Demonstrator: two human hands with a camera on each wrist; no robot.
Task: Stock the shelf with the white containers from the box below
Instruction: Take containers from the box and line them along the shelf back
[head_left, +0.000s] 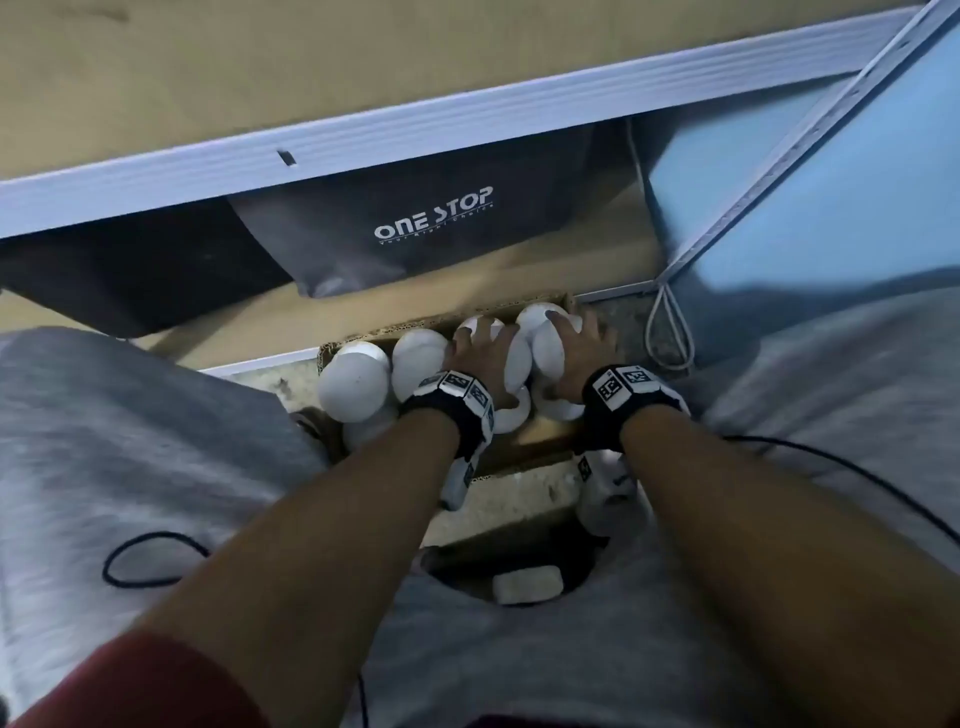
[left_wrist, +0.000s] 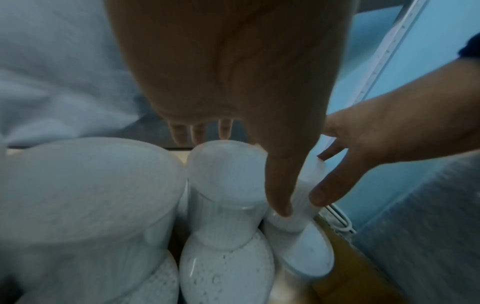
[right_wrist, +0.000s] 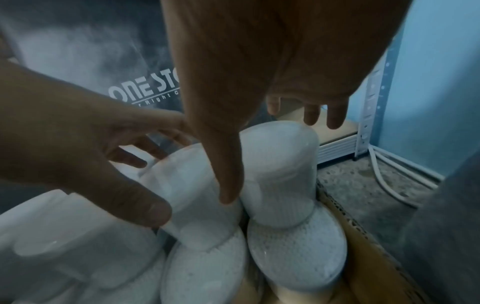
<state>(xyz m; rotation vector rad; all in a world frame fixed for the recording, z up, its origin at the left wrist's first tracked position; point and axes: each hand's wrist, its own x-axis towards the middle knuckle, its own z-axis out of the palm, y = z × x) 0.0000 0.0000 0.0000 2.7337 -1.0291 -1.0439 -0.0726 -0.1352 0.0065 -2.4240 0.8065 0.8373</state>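
Several white containers (head_left: 358, 384) with broad caps stand packed in a cardboard box (head_left: 545, 447) on the floor. My left hand (head_left: 475, 345) reaches over one container's cap (left_wrist: 226, 174), fingers straight past its far edge and thumb (left_wrist: 280, 195) down between it and the neighbouring container (left_wrist: 309, 185). My right hand (head_left: 576, 338) spreads over the rightmost container (right_wrist: 280, 164), its fingertips (right_wrist: 311, 117) just beyond the cap and its thumb (right_wrist: 228, 185) in the gap to the left. Neither hand is curled tight on a cap. The two thumbs flank the middle container (right_wrist: 189, 185).
Above runs the white metal shelf rail (head_left: 363, 140) with a brown board (head_left: 260, 67) behind it. A dark "ONE STOP" bag (head_left: 415, 234) lies on the low shelf behind the box. A white cable (head_left: 670, 332) and the blue wall (head_left: 831, 182) are to the right. My grey-clad knees (head_left: 130, 441) flank the box.
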